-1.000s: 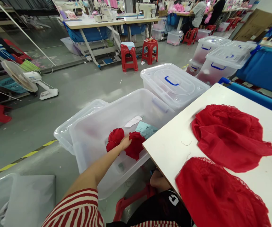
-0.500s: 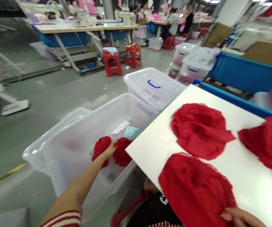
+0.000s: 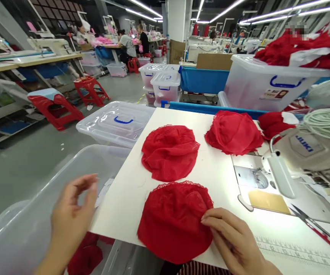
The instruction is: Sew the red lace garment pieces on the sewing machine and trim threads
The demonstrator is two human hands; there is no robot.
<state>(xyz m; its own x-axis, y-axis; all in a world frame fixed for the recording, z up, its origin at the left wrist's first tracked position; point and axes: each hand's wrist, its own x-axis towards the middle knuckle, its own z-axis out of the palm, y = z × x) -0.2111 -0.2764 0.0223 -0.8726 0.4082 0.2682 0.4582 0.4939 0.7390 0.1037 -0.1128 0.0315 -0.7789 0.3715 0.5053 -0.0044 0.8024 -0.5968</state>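
Note:
At the near edge of the white tabletop point(image 3: 119, 206) lies a red lace-trimmed fabric piece point(image 3: 173, 225). My right hand point(image 3: 230, 236) pinches its right edge between thumb and fingers. Hovering over the clear plastic bin point(image 3: 64, 179) at the left is my left hand point(image 3: 75, 210), thumb and curled fingers apart, holding nothing. Red fabric bundles point(image 3: 86, 256) sit low in that bin, partly hidden by my left forearm. A second red lace-trimmed piece point(image 3: 169, 152) is spread just behind the first, and a crumpled red piece point(image 3: 233, 131) lies at the back right.
A sewing machine point(image 3: 305, 149) stands on the right of the table, with scissors point(image 3: 316, 225) and a clear ruler point(image 3: 299, 252) nearby. Behind are a lidded bin point(image 3: 119, 120) and a bin heaped with red fabric point(image 3: 268, 84). Red stools point(image 3: 56, 109) and people are farther off.
My left hand has let go of the red bundles in the bin and risen empty above it. My right hand still holds the near piece's edge. The view has swung right, showing the sewing machine.

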